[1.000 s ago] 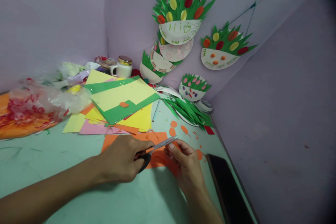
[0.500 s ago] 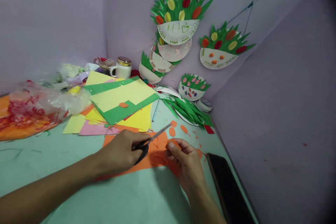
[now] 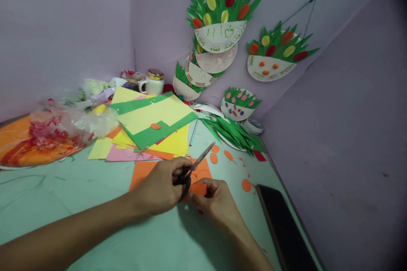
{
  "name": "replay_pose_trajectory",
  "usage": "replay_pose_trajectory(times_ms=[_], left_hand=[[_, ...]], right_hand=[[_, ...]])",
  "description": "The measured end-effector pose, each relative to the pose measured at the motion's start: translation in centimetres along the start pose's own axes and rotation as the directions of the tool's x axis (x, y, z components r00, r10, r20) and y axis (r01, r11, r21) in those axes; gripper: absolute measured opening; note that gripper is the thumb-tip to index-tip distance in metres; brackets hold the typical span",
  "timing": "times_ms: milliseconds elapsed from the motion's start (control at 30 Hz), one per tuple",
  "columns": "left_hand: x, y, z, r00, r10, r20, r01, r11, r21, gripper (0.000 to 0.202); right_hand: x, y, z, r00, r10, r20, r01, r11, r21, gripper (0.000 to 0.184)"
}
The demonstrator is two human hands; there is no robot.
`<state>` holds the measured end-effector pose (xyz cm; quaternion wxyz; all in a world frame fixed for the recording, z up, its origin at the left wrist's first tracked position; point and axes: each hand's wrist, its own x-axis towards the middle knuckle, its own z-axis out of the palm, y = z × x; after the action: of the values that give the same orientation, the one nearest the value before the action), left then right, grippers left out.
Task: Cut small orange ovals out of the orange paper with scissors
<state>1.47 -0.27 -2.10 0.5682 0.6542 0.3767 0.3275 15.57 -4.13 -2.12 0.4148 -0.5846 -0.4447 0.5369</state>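
At the far left a plastic bag point(image 3: 63, 125) lies crumpled over orange material, and next to it a stack of paper point(image 3: 152, 123) in yellow, green and pink is fanned across the worktop point(image 3: 95, 220), with a mug point(image 3: 153, 84) behind it by the wall.

In front of the stack, the left hand point(image 3: 160, 188) is clenched around the black handles of the scissors point(image 3: 199, 161). Their long axis runs on a diagonal, from the handles near the person up and to the right, with the tip over the orange sheet point(image 3: 141, 171). The blades look nearly together.

The orange piece point(image 3: 199, 189) lies just right of the handles, below the blades rather than between them. The right hand point(image 3: 218, 203) pinches it in curled fingers, low over the worktop. The two hands touch or nearly touch, and the right hand is the nearer to the piece.

Further right lie cut orange ovals point(image 3: 246, 185), green leaves point(image 3: 230, 133) and a dark phone point(image 3: 286, 228) at the worktop edge. Paper-plate baskets point(image 3: 219, 36) hang on the wall above.

A second ago the blades lay almost level, pointing right at the right hand's fingertips. They have since swung up to the steeper diagonal. The right hand has come down and in towards the left.
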Motion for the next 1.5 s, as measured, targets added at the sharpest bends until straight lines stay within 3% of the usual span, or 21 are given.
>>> replay_pose_trajectory(times_ms=[167,333,500,600,667,733,833,1033,1500], left_hand=[[0.2,-0.1,0.2,0.992,-0.104,-0.074,0.095,0.988,-0.124,0.033],[0.5,0.1,0.9,0.982,-0.133,-0.136,0.109,0.979,-0.172,0.039],[0.2,0.2,1.3,0.99,-0.108,-0.095,0.091,0.982,-0.168,0.035],[-0.1,0.2,0.6,0.998,-0.057,-0.007,0.056,0.997,-0.047,0.028],[-0.3,0.4,0.0,1.0,-0.016,0.003,0.015,0.987,0.158,0.029],[-0.4,0.8,-0.5,1.0,0.017,0.023,-0.025,0.911,0.411,0.024],[-0.7,1.2,-0.6,0.997,0.012,0.072,-0.05,0.824,0.565,0.017],[-0.8,1.4,-0.1,0.992,0.013,0.122,-0.088,0.768,0.635,0.008],[-0.7,1.1,-0.3,0.993,0.017,0.116,-0.088,0.762,0.642,0.013]], right_hand=[[0.2,0.2,-0.6,0.993,-0.07,-0.09,0.076,0.995,0.064,0.018],[0.2,0.3,-0.6,0.982,-0.03,-0.187,0.085,0.951,0.296,0.019],[0.2,0.5,-0.3,0.972,0.007,-0.235,0.094,0.905,0.415,0.019],[0.3,0.4,-0.6,0.954,0.034,-0.297,0.119,0.867,0.485,0.02],[0.4,0.3,-1.0,0.939,0.064,-0.339,0.138,0.831,0.539,0.022],[0.4,0.0,-1.3,0.926,0.077,-0.37,0.156,0.814,0.559,0.023],[0.3,-0.2,-1.4,0.915,0.092,-0.392,0.168,0.798,0.579,0.024],[0.4,-0.1,-1.1,0.946,0.062,-0.318,0.165,0.753,0.638,0.022],[0.2,-0.3,-0.6,0.965,0.071,-0.252,0.131,0.705,0.697,0.021]])
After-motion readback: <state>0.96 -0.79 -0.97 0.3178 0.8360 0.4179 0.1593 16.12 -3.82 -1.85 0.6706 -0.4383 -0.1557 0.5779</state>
